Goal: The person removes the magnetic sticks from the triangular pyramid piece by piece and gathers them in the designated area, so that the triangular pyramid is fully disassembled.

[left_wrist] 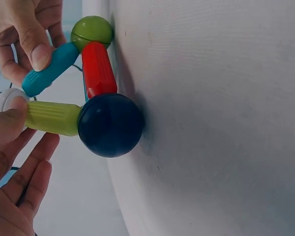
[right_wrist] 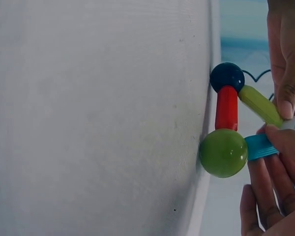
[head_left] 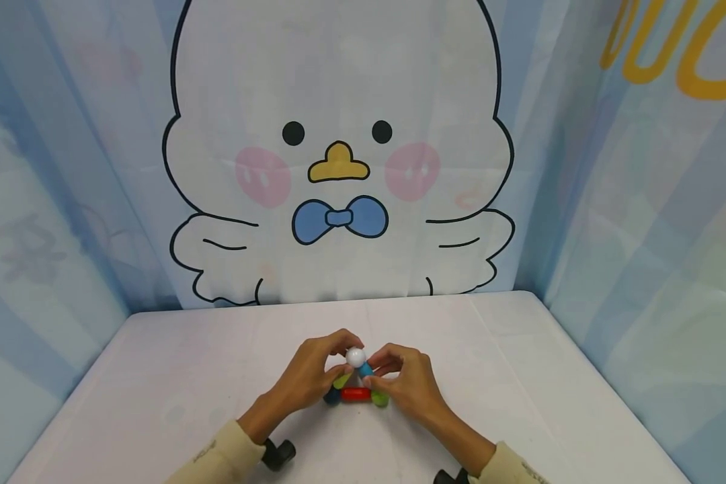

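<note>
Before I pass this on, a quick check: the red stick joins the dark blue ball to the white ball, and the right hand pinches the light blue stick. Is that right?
Not quite: the red stick joins the dark blue ball to the green ball, as the left wrist view shows. The right hand does pinch the light blue stick.

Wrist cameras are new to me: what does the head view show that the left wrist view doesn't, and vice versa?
Only the head view: the yellow beak, the orange lettering and the sleeves.

Only the left wrist view: ridges along the yellow-green rod and a seam round the green ball.

Both: those two pieces, the white ball, dark blue ball, red rod, blue rod, left hand and right hand.
</note>
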Demonstrator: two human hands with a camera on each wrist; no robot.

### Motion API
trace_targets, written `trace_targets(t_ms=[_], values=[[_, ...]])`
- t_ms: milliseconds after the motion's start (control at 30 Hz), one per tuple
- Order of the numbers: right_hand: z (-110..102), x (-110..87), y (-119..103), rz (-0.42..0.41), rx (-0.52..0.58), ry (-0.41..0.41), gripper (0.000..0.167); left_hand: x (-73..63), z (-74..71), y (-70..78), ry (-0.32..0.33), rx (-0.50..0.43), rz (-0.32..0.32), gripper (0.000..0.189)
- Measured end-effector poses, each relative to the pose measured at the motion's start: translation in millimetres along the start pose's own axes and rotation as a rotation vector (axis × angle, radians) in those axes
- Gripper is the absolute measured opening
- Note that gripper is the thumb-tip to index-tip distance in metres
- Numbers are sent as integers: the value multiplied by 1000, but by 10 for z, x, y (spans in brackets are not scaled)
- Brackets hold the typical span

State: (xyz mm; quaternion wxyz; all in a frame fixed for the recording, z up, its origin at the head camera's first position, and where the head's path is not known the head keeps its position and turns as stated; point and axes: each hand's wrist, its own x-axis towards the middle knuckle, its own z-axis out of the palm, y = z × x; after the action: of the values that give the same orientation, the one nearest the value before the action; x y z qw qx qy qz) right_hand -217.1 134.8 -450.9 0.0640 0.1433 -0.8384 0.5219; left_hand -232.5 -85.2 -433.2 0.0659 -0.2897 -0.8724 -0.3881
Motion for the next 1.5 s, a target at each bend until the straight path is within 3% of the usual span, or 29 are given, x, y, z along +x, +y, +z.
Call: trace_targets(t_ms=[167,500,867,1133,1500], values=[[-10,-4,17,-5,-7,0,24,-15,-21,-40,48,-9,-47,43],[-43,-22,19,-3,-29,-30,26,-69,-62,-82,69,-44,-118,44],[-115,-67,35,0,-73,-49,30,-154,-158,-132,108,-19,-179,43],[-176,-84,53,7,-91,-35,31,-202,-247,-164,173,84,-195,37],[-295,-100,112,-14,-115,-9,33,-271,-338,-239,136,197,-183,42]])
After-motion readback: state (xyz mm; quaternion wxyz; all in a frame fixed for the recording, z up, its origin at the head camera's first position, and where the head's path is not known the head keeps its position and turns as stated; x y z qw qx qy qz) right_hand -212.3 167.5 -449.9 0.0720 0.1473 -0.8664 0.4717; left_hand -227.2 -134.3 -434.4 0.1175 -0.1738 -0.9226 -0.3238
